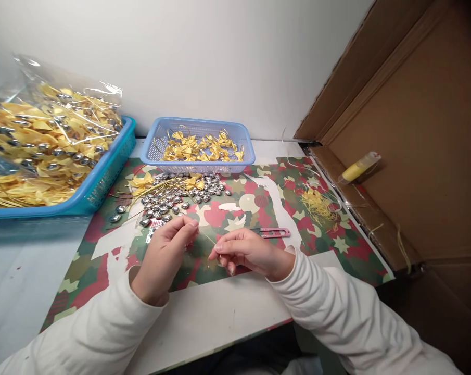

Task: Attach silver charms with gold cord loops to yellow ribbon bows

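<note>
A short, thin yellowish cord [207, 238] runs between my two hands above the patterned sheet. My left hand [167, 255] pinches one end between thumb and forefinger, its other fingers curled out of sight. The other end is in the fingertips of my right hand [251, 252]. Just beyond my left hand lies a spread of shiny silver beads [167, 203], with yellow ribbon bows [195, 182] and loose cords among them. Pink-handled thread snips [276, 233] lie behind my right hand, their blade end partly hidden by it.
At the back stands a blue basket [198, 165] of yellow bows. To the left, a larger blue basket [83, 200] holds bows and a clear bag [59, 130] packed with bows and beads. Yellow thread scraps [319, 205] lie right, near a cardboard wall [415, 156] and a yellow tube [358, 167].
</note>
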`<act>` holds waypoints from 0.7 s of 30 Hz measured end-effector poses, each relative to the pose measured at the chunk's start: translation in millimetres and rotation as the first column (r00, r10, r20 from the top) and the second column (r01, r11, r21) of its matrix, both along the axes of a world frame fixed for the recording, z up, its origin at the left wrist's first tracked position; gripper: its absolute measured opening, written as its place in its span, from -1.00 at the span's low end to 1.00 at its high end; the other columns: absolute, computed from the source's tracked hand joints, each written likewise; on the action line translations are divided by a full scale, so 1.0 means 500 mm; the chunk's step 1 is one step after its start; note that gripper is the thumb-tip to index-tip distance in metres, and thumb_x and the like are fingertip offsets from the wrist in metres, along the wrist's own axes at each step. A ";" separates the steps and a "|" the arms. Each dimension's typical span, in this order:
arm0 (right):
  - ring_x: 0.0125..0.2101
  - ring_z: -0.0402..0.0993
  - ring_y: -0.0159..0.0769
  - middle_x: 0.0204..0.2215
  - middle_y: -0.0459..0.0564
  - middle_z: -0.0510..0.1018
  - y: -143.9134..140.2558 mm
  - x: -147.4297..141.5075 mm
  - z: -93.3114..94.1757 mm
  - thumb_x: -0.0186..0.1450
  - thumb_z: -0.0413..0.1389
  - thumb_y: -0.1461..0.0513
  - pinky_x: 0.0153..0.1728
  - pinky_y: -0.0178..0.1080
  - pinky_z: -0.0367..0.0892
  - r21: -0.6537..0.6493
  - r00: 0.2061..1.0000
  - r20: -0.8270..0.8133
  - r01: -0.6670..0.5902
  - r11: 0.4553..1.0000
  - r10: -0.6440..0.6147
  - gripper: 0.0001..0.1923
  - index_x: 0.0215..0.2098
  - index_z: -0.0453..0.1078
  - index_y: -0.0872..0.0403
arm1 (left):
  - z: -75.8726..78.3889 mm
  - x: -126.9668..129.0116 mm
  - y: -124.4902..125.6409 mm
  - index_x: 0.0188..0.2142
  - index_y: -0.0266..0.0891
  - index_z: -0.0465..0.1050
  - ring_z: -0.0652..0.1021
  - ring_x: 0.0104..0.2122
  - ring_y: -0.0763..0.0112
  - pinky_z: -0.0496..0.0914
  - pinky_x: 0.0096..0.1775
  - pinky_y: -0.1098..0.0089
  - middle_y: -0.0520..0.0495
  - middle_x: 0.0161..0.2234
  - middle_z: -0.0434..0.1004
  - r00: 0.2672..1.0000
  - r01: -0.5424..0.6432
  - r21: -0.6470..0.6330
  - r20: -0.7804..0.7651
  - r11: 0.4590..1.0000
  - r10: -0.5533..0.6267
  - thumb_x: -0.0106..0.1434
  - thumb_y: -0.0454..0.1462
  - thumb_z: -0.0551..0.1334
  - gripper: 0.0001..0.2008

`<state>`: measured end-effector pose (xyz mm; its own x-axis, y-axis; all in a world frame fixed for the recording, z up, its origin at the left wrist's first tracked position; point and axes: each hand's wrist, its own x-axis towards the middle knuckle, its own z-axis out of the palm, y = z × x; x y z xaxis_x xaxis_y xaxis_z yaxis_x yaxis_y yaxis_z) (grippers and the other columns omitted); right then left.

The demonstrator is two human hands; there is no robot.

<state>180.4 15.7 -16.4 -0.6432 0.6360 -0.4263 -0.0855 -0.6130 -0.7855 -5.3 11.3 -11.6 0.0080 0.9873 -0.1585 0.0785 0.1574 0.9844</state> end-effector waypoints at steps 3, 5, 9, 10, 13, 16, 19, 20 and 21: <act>-0.69 0.31 -0.57 -0.63 -0.17 0.44 -0.001 0.002 0.006 0.08 0.29 0.10 -0.56 -0.39 0.22 -0.001 1.000 0.011 0.007 1.000 -0.007 -0.73 -0.42 0.56 0.19 | 0.002 0.003 0.001 -0.60 -0.17 0.23 0.23 -0.56 0.45 0.14 -0.47 0.40 0.13 -0.61 0.16 1.000 -0.004 -0.009 -0.008 1.000 0.004 0.18 -0.10 0.20 -0.68; -0.69 0.30 -0.57 -0.63 -0.17 0.43 -0.002 0.002 0.008 0.08 0.29 0.11 -0.55 -0.39 0.22 -0.004 1.000 0.017 0.005 1.000 -0.005 -0.73 -0.42 0.56 0.19 | 0.004 0.005 0.002 -0.61 -0.17 0.22 0.24 -0.55 0.44 0.14 -0.47 0.40 0.13 -0.61 0.17 1.000 0.001 0.000 -0.017 1.000 -0.001 0.17 -0.10 0.20 -0.68; -0.68 0.29 -0.56 -0.65 -0.17 0.42 -0.003 0.000 0.007 0.04 0.31 0.11 -0.56 -0.38 0.20 -0.019 1.000 0.029 0.011 1.000 -0.010 -0.73 -0.44 0.56 0.18 | 0.009 0.007 0.005 -0.62 -0.17 0.21 0.21 -0.57 0.45 0.13 -0.50 0.41 0.12 -0.63 0.16 1.000 0.008 0.037 -0.030 0.999 -0.007 0.16 -0.09 0.19 -0.68; -0.68 0.29 -0.55 -0.65 -0.17 0.42 -0.003 0.000 0.006 0.03 0.31 0.10 -0.56 -0.38 0.19 -0.018 0.999 0.030 0.013 1.000 -0.013 -0.73 -0.45 0.56 0.17 | 0.010 0.008 0.006 -0.62 -0.17 0.22 0.20 -0.57 0.45 0.12 -0.51 0.41 0.12 -0.63 0.15 0.999 0.010 0.045 -0.038 0.999 -0.009 0.16 -0.09 0.19 -0.68; -0.67 0.27 -0.54 -0.66 -0.17 0.42 -0.002 0.000 0.003 0.02 0.32 0.10 -0.58 -0.37 0.17 -0.015 0.999 0.029 0.013 1.000 -0.013 -0.73 -0.47 0.56 0.17 | 0.013 0.011 0.008 -0.61 -0.17 0.21 0.16 -0.60 0.48 0.08 -0.54 0.43 0.13 -0.64 0.14 0.998 0.011 0.060 -0.059 0.998 -0.007 0.16 -0.09 0.18 -0.68; -0.67 0.23 -0.54 -0.68 -0.18 0.39 -0.002 0.000 0.002 0.01 0.31 0.11 -0.61 -0.38 0.13 -0.009 0.999 0.026 0.022 1.000 -0.022 -0.75 -0.49 0.56 0.17 | 0.015 0.013 0.011 -0.61 -0.17 0.17 0.16 -0.61 0.49 0.08 -0.56 0.44 0.13 -0.65 0.16 0.998 0.001 0.060 -0.067 0.998 0.003 0.16 -0.09 0.17 -0.68; -0.68 0.19 -0.54 -0.71 -0.19 0.36 -0.001 -0.002 -0.001 0.02 0.29 0.13 -0.63 -0.38 0.11 0.014 0.999 0.012 0.039 0.999 -0.039 -0.77 -0.50 0.56 0.17 | 0.015 0.009 0.014 -0.59 -0.17 0.16 0.15 -0.62 0.50 0.07 -0.58 0.45 0.14 -0.66 0.15 0.997 0.007 0.067 -0.082 0.998 -0.002 0.18 -0.08 0.17 -0.67; -0.68 0.18 -0.54 -0.72 -0.19 0.35 -0.001 -0.002 -0.003 0.02 0.28 0.14 -0.63 -0.38 0.10 0.028 0.999 0.008 0.046 0.999 -0.046 -0.78 -0.50 0.56 0.16 | 0.016 0.006 0.014 -0.59 -0.17 0.16 0.15 -0.63 0.50 0.08 -0.57 0.46 0.15 -0.66 0.13 0.996 0.015 0.079 -0.089 0.997 -0.008 0.18 -0.06 0.17 -0.66; -0.68 0.17 -0.53 -0.73 -0.19 0.34 0.000 -0.003 -0.005 0.02 0.27 0.14 -0.63 -0.37 0.11 0.049 0.998 0.005 0.055 0.997 -0.055 -0.79 -0.50 0.56 0.16 | 0.016 0.003 0.015 -0.58 -0.16 0.15 0.15 -0.63 0.50 0.09 -0.57 0.46 0.15 -0.66 0.13 0.995 0.027 0.094 -0.096 0.995 -0.017 0.19 -0.05 0.17 -0.65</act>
<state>178.9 15.6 -19.1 -0.6041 0.6904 -0.3979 -0.1127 -0.5683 -0.8151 -4.0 18.6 -3.5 0.0192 0.9977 -0.0655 0.1752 0.0611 0.9826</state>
